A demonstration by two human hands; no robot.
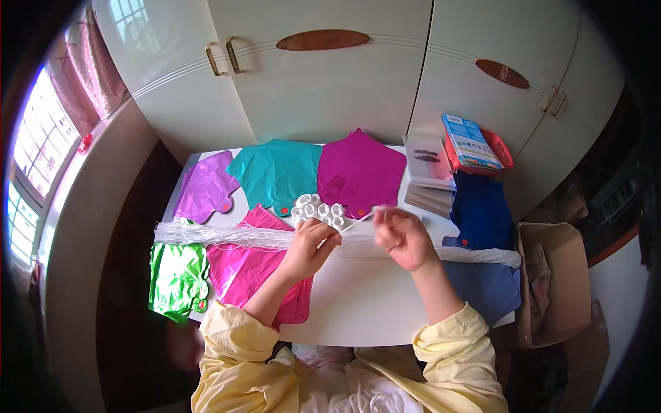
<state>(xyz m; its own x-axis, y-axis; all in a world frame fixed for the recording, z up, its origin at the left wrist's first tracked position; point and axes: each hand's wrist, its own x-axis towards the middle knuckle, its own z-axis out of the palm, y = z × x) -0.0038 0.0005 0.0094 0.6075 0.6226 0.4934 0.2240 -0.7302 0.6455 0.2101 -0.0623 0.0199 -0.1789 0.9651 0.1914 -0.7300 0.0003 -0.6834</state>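
Both hands worked at mid-table. Left hand (310,248) was curled shut, fingertips pinching a cluster of small white plastic rings (319,210) at its near edge. Right hand (403,237) was closed in a pinch on one thin white strand (358,221) running left toward the cluster; the strand looked taut between the two hands.

The long bundle of white string (227,236) lay across the table from left to right, passing under both hands.

Judgement: the step goes best with the left pinch steady on one ring and only a single strand drawn out, kept clear of the bundle to avoid snags.

Around: flat foil balloons — purple (205,187), teal (275,172) and magenta (358,172) along the far side, pink (251,272) and green (177,279) near left, blue (482,213) at right. White table (372,303) bare near centre.
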